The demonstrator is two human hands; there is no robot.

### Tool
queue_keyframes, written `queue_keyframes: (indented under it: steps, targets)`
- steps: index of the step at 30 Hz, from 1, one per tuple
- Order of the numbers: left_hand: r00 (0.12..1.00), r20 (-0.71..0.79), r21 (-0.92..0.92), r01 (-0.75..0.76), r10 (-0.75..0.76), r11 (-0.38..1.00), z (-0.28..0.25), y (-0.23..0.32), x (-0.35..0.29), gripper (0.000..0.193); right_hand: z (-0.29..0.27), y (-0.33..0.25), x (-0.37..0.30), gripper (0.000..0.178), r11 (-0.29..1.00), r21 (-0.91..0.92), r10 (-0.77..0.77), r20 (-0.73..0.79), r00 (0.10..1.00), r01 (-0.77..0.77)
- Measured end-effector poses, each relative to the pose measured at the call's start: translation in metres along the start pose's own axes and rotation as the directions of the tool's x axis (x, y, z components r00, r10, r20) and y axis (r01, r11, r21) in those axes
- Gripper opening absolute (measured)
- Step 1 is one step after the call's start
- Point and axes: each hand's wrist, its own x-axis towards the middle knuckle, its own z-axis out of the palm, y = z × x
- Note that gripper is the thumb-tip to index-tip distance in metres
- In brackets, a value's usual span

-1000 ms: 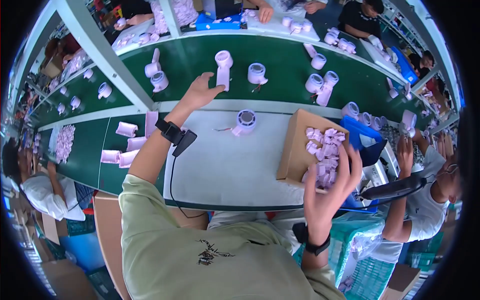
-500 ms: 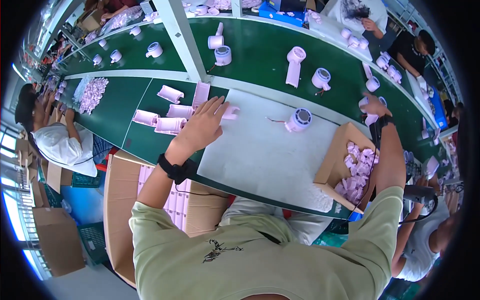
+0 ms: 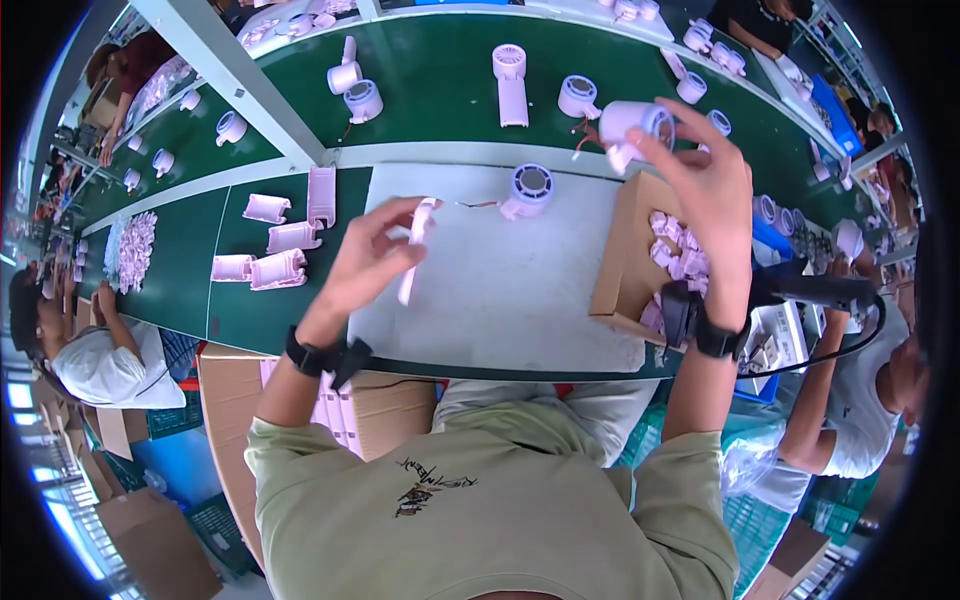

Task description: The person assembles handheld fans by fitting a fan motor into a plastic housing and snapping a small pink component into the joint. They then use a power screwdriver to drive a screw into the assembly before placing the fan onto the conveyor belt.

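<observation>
My left hand point(image 3: 362, 258) pinches a pale pink curved handle shell point(image 3: 413, 262) on its edge above the left part of the white mat point(image 3: 480, 300). My right hand point(image 3: 712, 190) is raised over the carton, its fingers gripping a round pink fan head point(image 3: 622, 122) with a short stub and thin wires hanging from it. Between my hands a second fan head point(image 3: 532, 184) lies at the back of the mat, dark opening upward, wires pointing left. More handle shells point(image 3: 290, 237) lie on the green table left of the mat.
A cardboard carton point(image 3: 622, 240) of small pink pieces stands at the mat's right edge. Beyond a pale rail, several fan parts point(image 3: 510, 90) sit on the green belt. A metal post point(image 3: 230, 80) rises at left. Co-workers sit on both sides. A carton of shells point(image 3: 335, 410) stands below.
My left hand has lifted the handle shell off the mat's left edge. My right hand has come left from the belt, carrying the fan head. The whole view has shifted.
</observation>
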Motion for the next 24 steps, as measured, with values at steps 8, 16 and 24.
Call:
queue_keyframes:
  steps: [8, 16, 24]
  targets:
    - [0.792, 0.589, -0.773, 0.610, -0.161, 0.175, 0.154, 0.014, -0.057, 0.056, -0.009, -0.036, -0.092, 0.054, 0.998, -0.053, -0.011, 0.301, 0.953, 0.028]
    - [0.773, 0.577, -0.581, 0.615, -0.263, 0.534, 0.172, 0.013, -0.051, 0.048, -0.015, -0.027, -0.119, 0.051, 0.991, -0.122, -0.009, 0.328, 0.945, 0.052]
    - [0.885, 0.338, -0.517, 0.459, -0.320, 0.722, 0.165, 0.015, -0.053, 0.037, -0.026, 0.003, -0.113, 0.047, 0.999, -0.036, 0.023, 0.392, 0.920, -0.010]
